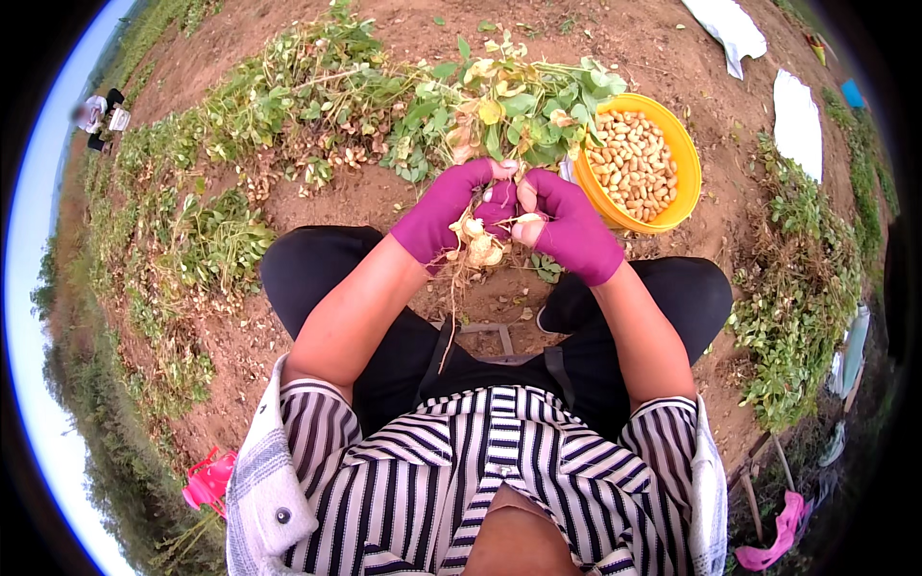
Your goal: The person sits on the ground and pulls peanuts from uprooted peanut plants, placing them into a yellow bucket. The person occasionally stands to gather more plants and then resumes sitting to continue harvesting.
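Observation:
My left hand [454,205], in a purple glove with bare fingertips, grips the stem base of an uprooted peanut plant [504,108]. The leafy top points away from me, above a row of pulled plants. Several pale peanut pods [479,241] hang with thin roots below my left hand. My right hand [565,216], gloved the same way, pinches one peanut pod [529,217] between thumb and fingers. Just beyond my right hand stands a yellow bucket [689,169], holding many loose peanut pods [634,165]. Leaves overlap its left rim.
Pulled peanut plants [238,137] lie in a curved row ahead and left; another plant heap [799,288] lies right. White sheets [798,126] rest on the soil at upper right. A pink bag [209,481] is at lower left. Another person [94,115] sits far left.

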